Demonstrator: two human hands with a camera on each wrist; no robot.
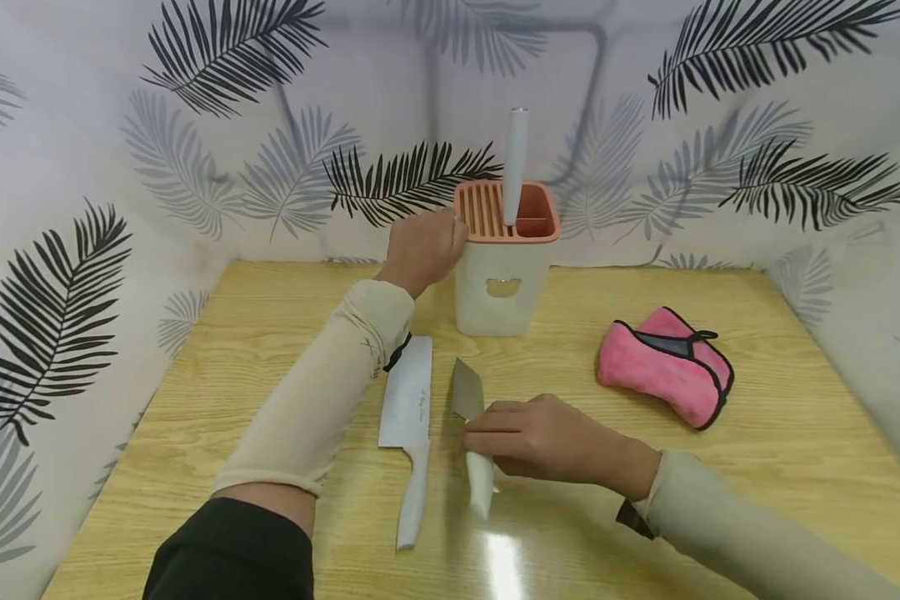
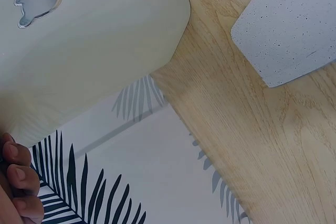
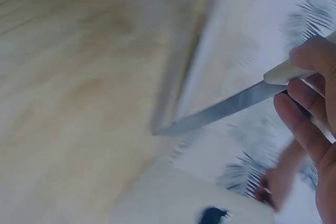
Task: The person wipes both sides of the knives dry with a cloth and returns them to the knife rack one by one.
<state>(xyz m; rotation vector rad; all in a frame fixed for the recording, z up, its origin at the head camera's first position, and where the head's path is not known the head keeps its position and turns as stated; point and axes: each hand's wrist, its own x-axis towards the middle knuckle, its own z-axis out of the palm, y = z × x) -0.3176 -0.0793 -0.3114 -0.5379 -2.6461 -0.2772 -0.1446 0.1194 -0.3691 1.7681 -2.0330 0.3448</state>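
My left hand [image 1: 423, 250] grips the upper left edge of a cream knife block [image 1: 495, 292] with an orange slotted top; its curled fingers [image 2: 23, 179] show beside the block's wall in the left wrist view. With my right hand [image 1: 540, 437] I hold a knife [image 1: 480, 492] by its white handle, above the table in front of the block. Its blade [image 3: 220, 109] points away from me. A white-handled cleaver [image 1: 408, 396] lies flat to the left, partly under the left forearm. From the block's top rises another white handle [image 1: 516, 162], whose lower part is hidden inside.
On the right of the wooden table [image 1: 570, 533] lies a folded pink cloth [image 1: 663, 367] with black edging. A leaf-patterned curtain [image 1: 390, 108] hangs close behind the block and along both sides.
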